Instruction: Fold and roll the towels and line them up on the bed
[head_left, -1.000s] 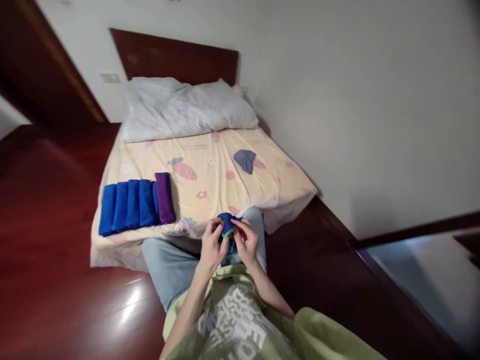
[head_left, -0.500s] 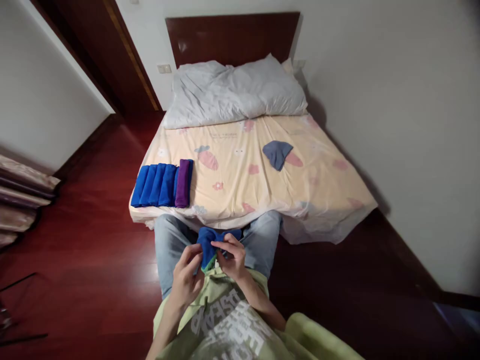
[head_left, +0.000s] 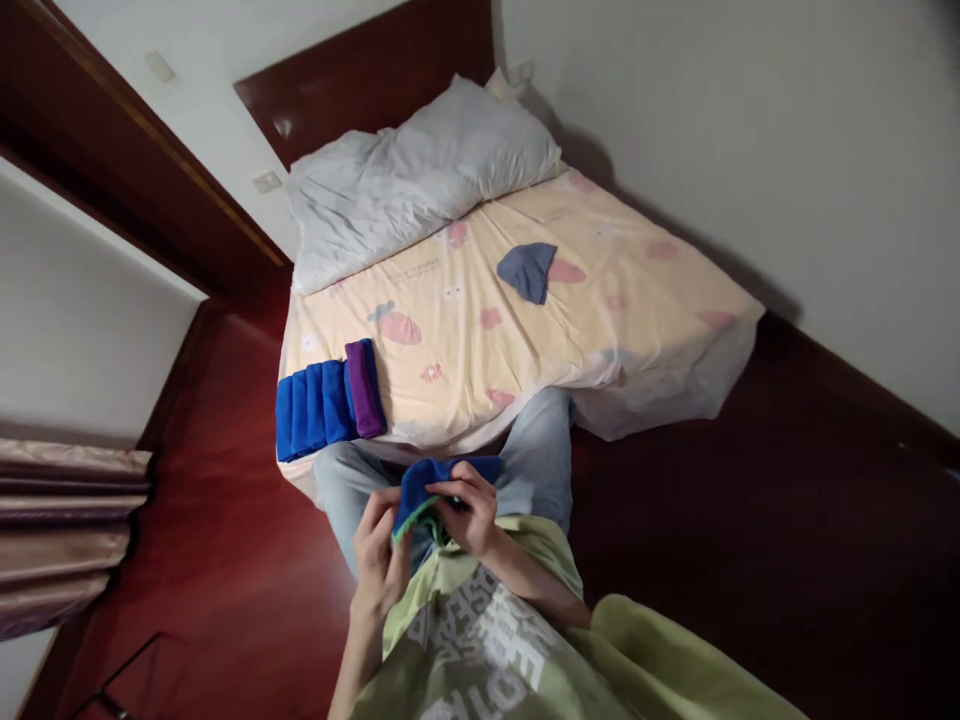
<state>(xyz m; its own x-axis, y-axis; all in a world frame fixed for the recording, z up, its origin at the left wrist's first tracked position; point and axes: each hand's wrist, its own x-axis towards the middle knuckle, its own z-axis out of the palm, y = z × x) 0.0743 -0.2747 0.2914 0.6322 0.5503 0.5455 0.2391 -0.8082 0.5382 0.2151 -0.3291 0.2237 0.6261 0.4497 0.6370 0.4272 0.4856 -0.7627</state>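
Over my lap, a blue cloth (head_left: 420, 490) with a green edge is held between both hands. My left hand (head_left: 381, 545) pinches its left side near the green edging. Closed on the cloth further right is my right hand (head_left: 469, 510), its fingertips pressed into the fabric. Part of the cloth stretches past that hand over my right thigh. Beyond my left knee, a row of folded blue cloths (head_left: 311, 405) lies at the bed's front left corner, with a folded purple cloth (head_left: 364, 390) at its right end.
The bed (head_left: 457, 340) has a pale yellow sheet with pink prints. A crumpled grey-blue cloth (head_left: 527, 272) lies on it, right of the middle. A large light grey pillow or quilt (head_left: 420, 175) rests by the dark headboard (head_left: 375, 75). Curtains (head_left: 67, 530) hang at the left.
The head view has tilted and turned, so the bed appears slanted. The cloth in my hands is spread wider, and more of its green edge shows.
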